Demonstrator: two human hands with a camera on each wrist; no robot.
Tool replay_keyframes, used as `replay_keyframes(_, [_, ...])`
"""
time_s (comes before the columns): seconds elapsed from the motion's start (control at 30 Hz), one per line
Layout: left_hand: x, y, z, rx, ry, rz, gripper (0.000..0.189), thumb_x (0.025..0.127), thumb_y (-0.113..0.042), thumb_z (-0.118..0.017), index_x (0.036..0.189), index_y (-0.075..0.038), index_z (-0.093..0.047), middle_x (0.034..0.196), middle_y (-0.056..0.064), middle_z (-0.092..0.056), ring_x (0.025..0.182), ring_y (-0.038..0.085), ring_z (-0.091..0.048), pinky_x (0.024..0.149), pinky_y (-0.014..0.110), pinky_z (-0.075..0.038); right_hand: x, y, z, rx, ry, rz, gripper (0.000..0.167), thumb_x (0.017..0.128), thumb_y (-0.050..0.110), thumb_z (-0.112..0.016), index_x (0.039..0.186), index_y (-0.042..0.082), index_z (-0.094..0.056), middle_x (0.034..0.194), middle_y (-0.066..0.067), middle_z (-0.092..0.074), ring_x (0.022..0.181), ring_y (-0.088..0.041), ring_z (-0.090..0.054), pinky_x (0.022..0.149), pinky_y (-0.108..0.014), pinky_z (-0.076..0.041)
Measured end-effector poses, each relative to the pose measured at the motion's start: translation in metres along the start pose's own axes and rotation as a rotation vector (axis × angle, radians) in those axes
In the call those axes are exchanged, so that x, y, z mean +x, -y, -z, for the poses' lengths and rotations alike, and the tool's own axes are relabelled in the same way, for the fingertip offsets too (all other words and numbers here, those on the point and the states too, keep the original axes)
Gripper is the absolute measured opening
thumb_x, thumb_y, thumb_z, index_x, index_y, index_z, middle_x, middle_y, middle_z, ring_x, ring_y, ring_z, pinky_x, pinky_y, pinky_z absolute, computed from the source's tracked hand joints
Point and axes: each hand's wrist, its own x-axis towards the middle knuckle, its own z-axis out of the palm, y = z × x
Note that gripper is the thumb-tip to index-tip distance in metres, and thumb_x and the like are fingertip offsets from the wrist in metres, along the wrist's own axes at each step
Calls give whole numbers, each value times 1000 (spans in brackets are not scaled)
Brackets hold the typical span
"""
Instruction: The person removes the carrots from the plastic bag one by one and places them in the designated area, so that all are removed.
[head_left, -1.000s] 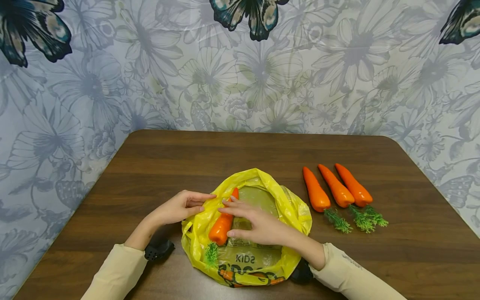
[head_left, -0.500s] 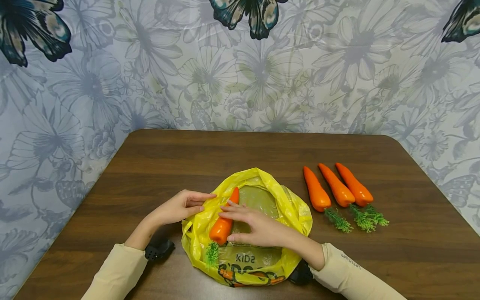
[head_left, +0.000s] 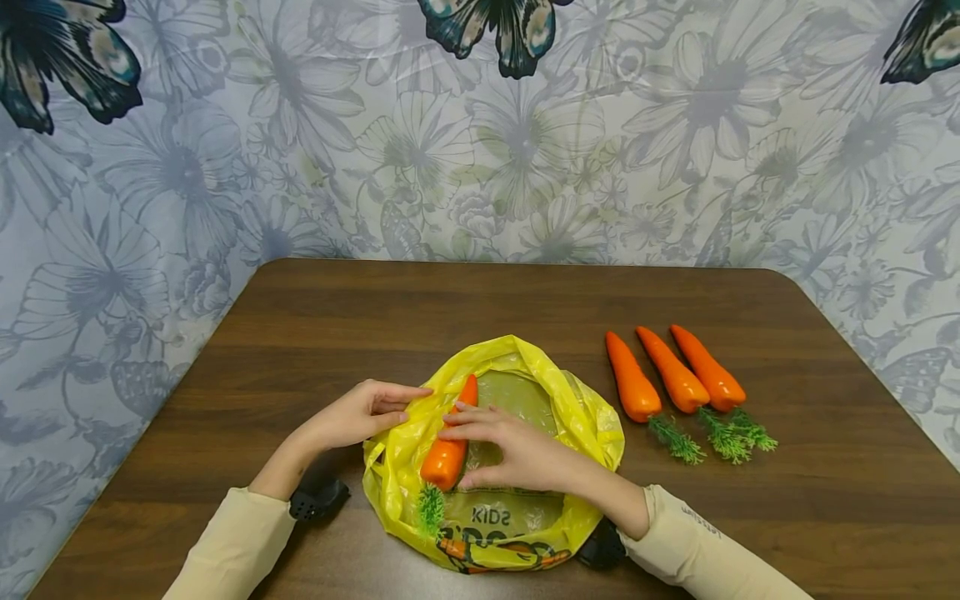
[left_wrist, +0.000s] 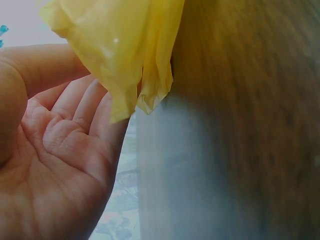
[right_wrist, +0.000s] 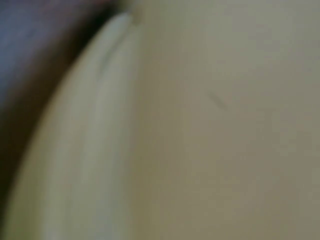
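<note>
A yellow plastic bag (head_left: 588,400) stands wide-mouthed on the table, its rim rolled outward. At its left rim, my left hand (head_left: 360,417) pinches the plastic between thumb and fingers; the left wrist view shows the bag's folded edge (left_wrist: 125,55) hanging in front of these fingers. My right hand (head_left: 517,450) reaches into the mouth from the right. Its fingers lie across a glossy orange toy carrot (head_left: 444,462) with green tops, and the thumb is at the carrot's right side. The carrot leans along the bag's left inner wall, tip away from me. The right wrist view is mostly blurred sleeve.
To the right of the bag, three more toy carrots (head_left: 678,375) lie side by side with green tops toward me. The brown wooden table (head_left: 337,308) has rounded far corners. Behind it rises a floral-patterned wall (head_left: 480,192) with butterfly decorations.
The carrot in the bag has shifted slightly right, its green top swinging the same way. The right fingers have moved a little over it. The left hand and bag have stayed put.
</note>
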Motion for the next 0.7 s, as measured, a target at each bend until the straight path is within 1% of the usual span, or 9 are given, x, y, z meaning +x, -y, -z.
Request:
replay_keyframes(0.23, [0, 1, 0, -19, 8, -4, 43, 93, 7, -49, 136, 6, -44, 130, 23, -49, 104, 23, -59, 81, 34, -51, 2, 5, -2, -55, -22, -12, 56, 85, 45, -65, 133, 18, -56, 138, -2, -44, 132, -18, -31, 106, -54, -17])
replay_keyframes(0.37, [0, 1, 0, -24, 9, -2, 43, 93, 7, -49, 136, 6, -44, 130, 24, -49, 105, 23, -59, 80, 34, -51, 3, 5, -6, -75, -46, -13, 55, 85, 47, -64, 132, 19, -57, 137, -2, -45, 130, -18, -33, 106, -51, -20])
replay_keyframes(0.5, [0, 1, 0, -21, 8, -3, 43, 93, 7, -49, 136, 6, -44, 130, 23, -49, 105, 23, -59, 81, 34, -51, 3, 3, -12, -87, -55, -23, 56, 84, 46, -66, 133, 20, -55, 144, -1, -39, 136, -17, -21, 107, -48, -21])
replay_keyframes(0.6, [1, 2, 0, -12, 6, -5, 43, 93, 7, -49, 136, 6, -44, 130, 23, -49, 106, 23, -58, 81, 34, -51, 2, 1, -16, -64, -57, -33, 57, 84, 44, -66, 134, 20, -53, 148, -1, -32, 139, -18, -8, 108, -49, -15])
replay_keyframes(0.7, [1, 2, 0, -5, 3, -5, 42, 93, 6, -49, 136, 6, -45, 131, 23, -49, 107, 23, -58, 81, 34, -51, 2, 0, -17, -46, -62, -44, 59, 84, 45, -66, 136, 21, -52, 150, -1, -28, 139, -21, -2, 108, -52, -9])
